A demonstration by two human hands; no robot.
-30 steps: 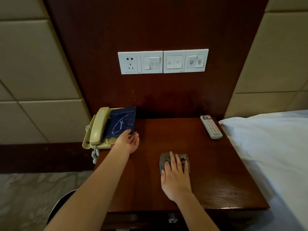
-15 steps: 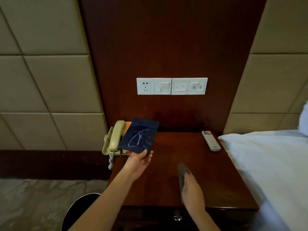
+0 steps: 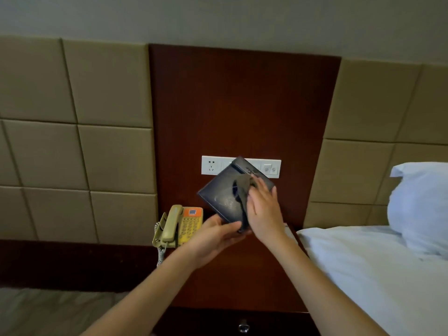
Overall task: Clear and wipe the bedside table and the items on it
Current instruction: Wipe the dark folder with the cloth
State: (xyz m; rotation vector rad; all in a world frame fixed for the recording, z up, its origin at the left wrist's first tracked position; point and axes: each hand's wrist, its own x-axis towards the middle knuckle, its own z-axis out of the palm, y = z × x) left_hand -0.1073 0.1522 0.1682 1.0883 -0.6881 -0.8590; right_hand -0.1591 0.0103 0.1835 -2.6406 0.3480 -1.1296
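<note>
Left hand (image 3: 219,232): the near lower corner of a dark blue folder (image 3: 223,198) is gripped from below, fingers curled under its edge, thumb on top.
Right hand (image 3: 263,209): a grey cloth (image 3: 242,190) is pressed flat against the folder's face under an open palm, fingers spread toward the far side.
Folder: held up in the air, tilted like a diamond, above the bedside table (image 3: 232,282) and in front of the white switch panel (image 3: 242,166), part of which is covered by it.
Cloth: draped down across the folder's right half, its lower end hanging near the left hand's fingertips.
Telephone (image 3: 179,226): a beige set with an orange top is seen on the table's far left corner, handset in its cradle, coiled cord hanging off the left side.
Table: dark wood, a drawer knob (image 3: 243,327) is seen on its near front.
Bed (image 3: 378,275): white sheets lie right of the table, a pillow (image 3: 419,207) at the far right.
</note>
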